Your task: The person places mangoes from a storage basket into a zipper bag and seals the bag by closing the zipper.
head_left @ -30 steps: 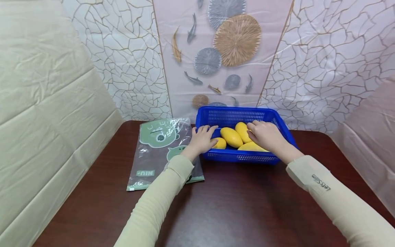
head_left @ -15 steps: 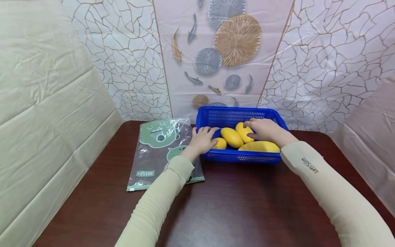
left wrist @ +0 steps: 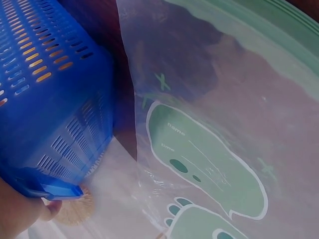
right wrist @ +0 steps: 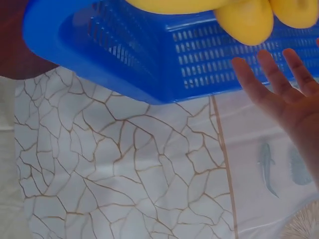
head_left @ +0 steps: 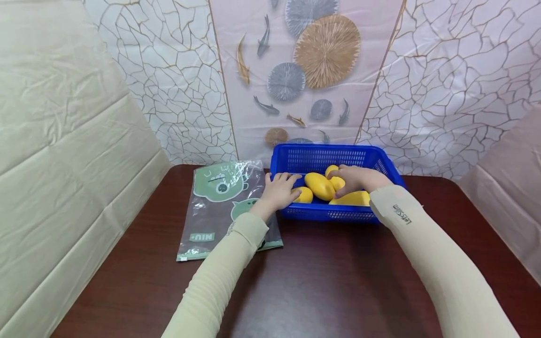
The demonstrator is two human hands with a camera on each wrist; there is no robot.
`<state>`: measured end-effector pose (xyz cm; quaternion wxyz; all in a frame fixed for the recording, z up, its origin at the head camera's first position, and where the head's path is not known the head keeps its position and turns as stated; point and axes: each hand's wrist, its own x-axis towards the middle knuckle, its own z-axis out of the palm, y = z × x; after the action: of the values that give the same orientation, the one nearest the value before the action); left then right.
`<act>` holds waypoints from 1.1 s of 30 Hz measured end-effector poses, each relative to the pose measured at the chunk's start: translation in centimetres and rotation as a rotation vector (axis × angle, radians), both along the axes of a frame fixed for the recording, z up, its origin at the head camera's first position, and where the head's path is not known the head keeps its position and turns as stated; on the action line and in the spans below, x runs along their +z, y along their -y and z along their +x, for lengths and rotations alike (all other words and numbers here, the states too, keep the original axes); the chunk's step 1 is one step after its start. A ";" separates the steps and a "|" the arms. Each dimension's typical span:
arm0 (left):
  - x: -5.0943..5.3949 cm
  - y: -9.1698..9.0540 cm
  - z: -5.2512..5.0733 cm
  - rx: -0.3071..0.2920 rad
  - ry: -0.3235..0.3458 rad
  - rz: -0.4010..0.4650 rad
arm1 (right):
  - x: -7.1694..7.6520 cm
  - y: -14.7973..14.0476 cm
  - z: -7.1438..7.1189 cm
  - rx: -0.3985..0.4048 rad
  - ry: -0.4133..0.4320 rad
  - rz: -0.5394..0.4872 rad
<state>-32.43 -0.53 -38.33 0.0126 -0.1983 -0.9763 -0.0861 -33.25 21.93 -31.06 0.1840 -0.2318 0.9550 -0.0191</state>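
Several yellow mangoes (head_left: 319,186) lie in a blue perforated plastic basket (head_left: 321,212) at the back of the table. My left hand (head_left: 276,191) rests on the basket's left rim, its fingers spread and its thumb toward the nearest mango. In the left wrist view only part of that hand (left wrist: 22,211) shows, against the rim. Over the right part of the basket, my right hand (head_left: 357,180) reaches down with parted fingers beside the back mango. The right wrist view shows its fingers (right wrist: 271,74) extended and apart just short of the mangoes (right wrist: 246,22).
A clear zip bag (head_left: 211,220) with green cartoon prints lies flat on the dark wooden table (head_left: 317,272), left of the basket and partly under my left forearm. Patterned cloth (head_left: 190,94) hangs right behind the basket.
My right hand has moved left across the basket toward the back mango, and its fingers have spread. The left hand stays on the rim. The head view has shifted slightly.
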 end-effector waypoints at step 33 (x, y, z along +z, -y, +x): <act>0.3 0.0 0.1 0.007 0.010 0.007 | -1.6 -3.2 0.5 -0.268 0.167 0.186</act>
<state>-32.31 -0.53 -37.99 0.0089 -0.1942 -0.9767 -0.0904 -32.80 25.14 -32.63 0.2792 -0.0820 0.9564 0.0258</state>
